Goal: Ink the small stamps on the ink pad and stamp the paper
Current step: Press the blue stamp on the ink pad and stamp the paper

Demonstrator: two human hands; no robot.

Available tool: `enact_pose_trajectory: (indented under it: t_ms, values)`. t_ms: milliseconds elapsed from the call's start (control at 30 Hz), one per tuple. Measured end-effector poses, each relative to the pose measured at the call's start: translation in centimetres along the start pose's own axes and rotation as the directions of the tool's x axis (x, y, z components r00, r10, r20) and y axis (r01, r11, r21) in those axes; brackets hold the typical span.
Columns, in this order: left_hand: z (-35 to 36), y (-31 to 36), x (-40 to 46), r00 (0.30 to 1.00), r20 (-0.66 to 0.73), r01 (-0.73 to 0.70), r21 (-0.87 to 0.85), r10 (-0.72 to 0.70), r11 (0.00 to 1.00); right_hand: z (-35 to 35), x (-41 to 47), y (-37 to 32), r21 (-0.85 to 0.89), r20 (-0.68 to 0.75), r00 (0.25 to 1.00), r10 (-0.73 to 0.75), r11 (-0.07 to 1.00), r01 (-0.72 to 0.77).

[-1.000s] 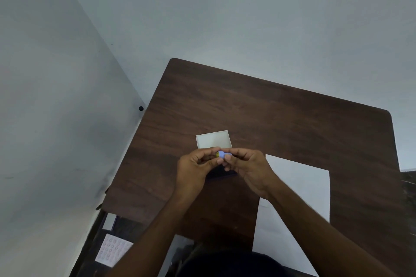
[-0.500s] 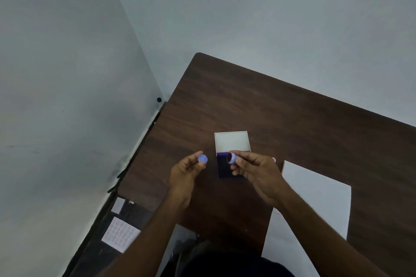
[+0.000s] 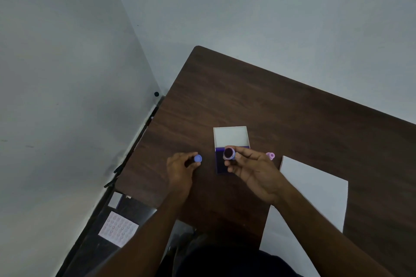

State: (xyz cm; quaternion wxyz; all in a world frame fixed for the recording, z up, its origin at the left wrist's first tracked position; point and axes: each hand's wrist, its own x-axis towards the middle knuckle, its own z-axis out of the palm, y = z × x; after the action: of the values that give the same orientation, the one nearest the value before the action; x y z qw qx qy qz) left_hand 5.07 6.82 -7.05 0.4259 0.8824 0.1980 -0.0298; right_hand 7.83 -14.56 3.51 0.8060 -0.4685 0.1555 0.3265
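Right hand (image 3: pixel 254 171) pinches a small round stamp (image 3: pixel 229 153) at fingertips, dark inked face tilted up toward camera, held just above the open ink pad (image 3: pixel 221 163). Pad's white lid (image 3: pixel 231 136) lies flat at its far side. Left hand (image 3: pixel 181 165) pinches a blue cap (image 3: pixel 197 159) left of the pad; hands apart. Pink stamp (image 3: pixel 270 155) lies on brown table (image 3: pixel 281 108) right of the right hand. White paper (image 3: pixel 315 193) near right, overhanging the near edge.

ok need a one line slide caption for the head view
Right hand holds a small stamp over the ink pad; left hand holds its blue cap.
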Motion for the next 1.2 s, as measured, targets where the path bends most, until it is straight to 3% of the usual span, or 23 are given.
enact_pose_trajectory:
  t_ms: [200, 400, 600, 733, 967, 1200]
  values:
    - [-0.3, 0.6, 0.4, 1.0, 0.026, 0.0, 0.01, -0.001, 1.0, -0.2, -0.6, -0.4, 0.119, 0.058, 0.998, 0.023, 0.992, -0.03]
    - [-2.1, 3.3, -0.9, 1.0, 0.02, -0.011, -0.15, 0.014, 0.989, -0.4, -1.1, -0.9, 0.239, 0.1, 0.995, -0.021, 0.971, -0.003]
    - [-4.4, 10.8, -2.9, 0.94, 0.037, -0.313, -0.295, 0.339, 0.903, -0.6, -1.3, -1.3, 0.303, 0.14, 0.989, -0.042, 0.953, -0.002]
    - [-4.3, 14.0, -3.9, 0.902, 0.053, -0.398, -0.279, 0.428, 0.874, -0.7, -1.6, -1.4, 0.399, 0.19, 0.981, -0.039, 0.916, -0.041]
    - [-3.8, 15.5, -3.8, 0.884, 0.065, -0.438, -0.227, 0.462, 0.87, -1.4, -1.7, -1.5, 0.409, 0.255, 0.964, -0.078, 0.912, -0.035]
    - [-3.6, 16.0, -4.1, 0.899, 0.071, -0.408, -0.218, 0.432, 0.886, -2.1, -1.4, -0.3, 0.526, 0.289, 0.957, -0.036, 0.841, -0.128]
